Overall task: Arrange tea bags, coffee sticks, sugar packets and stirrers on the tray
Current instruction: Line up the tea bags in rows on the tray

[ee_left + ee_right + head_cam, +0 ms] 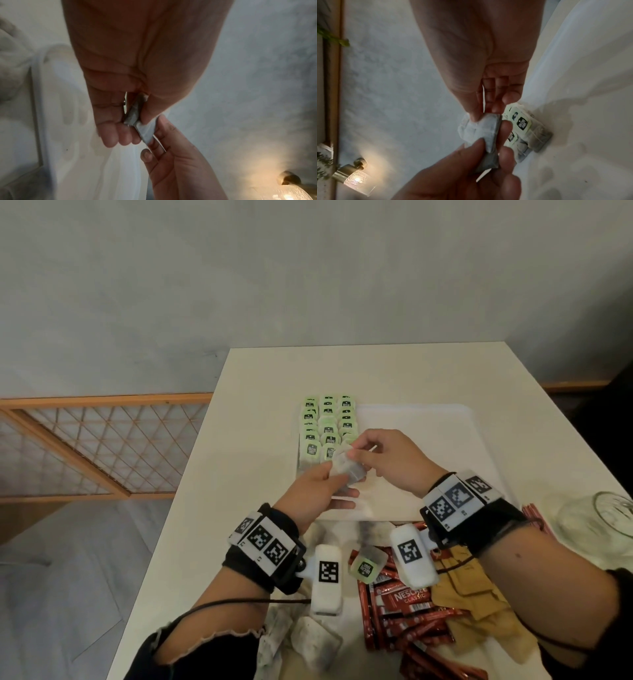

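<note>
A white tray [428, 419] lies on the table with several green-tagged tea bags [327, 422] in three rows on its left side. Above the tray's near left part both hands meet on one grey tea bag [347, 470]. My left hand [325, 491] grips its lower end between thumb and fingers. My right hand [370, 453] pinches its upper end. The left wrist view shows the tea bag [142, 127] edge-on between both hands. In the right wrist view the tea bag [486, 135] is pinched at both ends, with the laid tea bags [525, 129] just behind it.
Near the table's front edge lie loose tea bags [315, 642], one with a green tag [366, 566], a heap of red coffee sticks [404, 618] and brown sugar packets [479, 604]. A glass jar [606, 518] stands at the right. The tray's right half is bare.
</note>
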Demonstrator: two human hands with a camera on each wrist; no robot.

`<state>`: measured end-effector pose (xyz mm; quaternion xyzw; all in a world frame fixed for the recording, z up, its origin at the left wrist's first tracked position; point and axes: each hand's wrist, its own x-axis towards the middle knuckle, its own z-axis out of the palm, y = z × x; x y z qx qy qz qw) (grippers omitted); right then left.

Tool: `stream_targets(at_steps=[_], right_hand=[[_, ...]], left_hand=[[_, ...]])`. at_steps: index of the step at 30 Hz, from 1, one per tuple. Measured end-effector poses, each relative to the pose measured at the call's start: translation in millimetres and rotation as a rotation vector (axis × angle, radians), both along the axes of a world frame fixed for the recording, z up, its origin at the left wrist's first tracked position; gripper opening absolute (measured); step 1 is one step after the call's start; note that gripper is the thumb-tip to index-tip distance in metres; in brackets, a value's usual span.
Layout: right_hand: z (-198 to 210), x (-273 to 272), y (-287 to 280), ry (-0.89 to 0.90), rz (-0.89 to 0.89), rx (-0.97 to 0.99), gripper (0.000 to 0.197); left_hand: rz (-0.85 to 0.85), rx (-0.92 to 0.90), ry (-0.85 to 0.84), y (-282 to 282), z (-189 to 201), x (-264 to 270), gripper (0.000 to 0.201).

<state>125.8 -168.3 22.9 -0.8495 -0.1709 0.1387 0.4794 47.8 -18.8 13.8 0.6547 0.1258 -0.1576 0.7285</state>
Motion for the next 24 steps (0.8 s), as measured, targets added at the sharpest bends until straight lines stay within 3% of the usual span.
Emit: stream_targets(at_steps=[3,6,10,14,18,24], right_hand=[[8.3,-6.9,-3.9,-0.003,-0.01,0.023,0.009],[18.0,-15.0,-8.2,-0.006,-0.066,0.066,0.012],[22.6,-27.6,-11.1,-0.077,-0.105,-0.061,0.012],[23.2,-43.1,-6.0,-0.138,-0.021,-0.162,0.015],[24.8,-45.6,-4.7,-0.11,-0.015,-0.065,0.011],[24.3,-45.3,-3.0,-0.084,0.069,-0.035,0.021]], left_hand=[[0.013,0.139,-0.067,1.2,3.1,-7.0,0.014],[0.139,0.212,-0.102,-0.2,10.8,-12.0,0.014],[0.304,0.22,-0.117,-6.6,19.5,-16.9,0.014],[0.197,0.228,-0.135,-16.9,23.9,-20.1,0.018],[0.167,0.252,-0.176,-16.0,26.0,-19.1,0.019],[0.177,0.358,-0.233,-6.3,25.7,-16.6,0.016]])
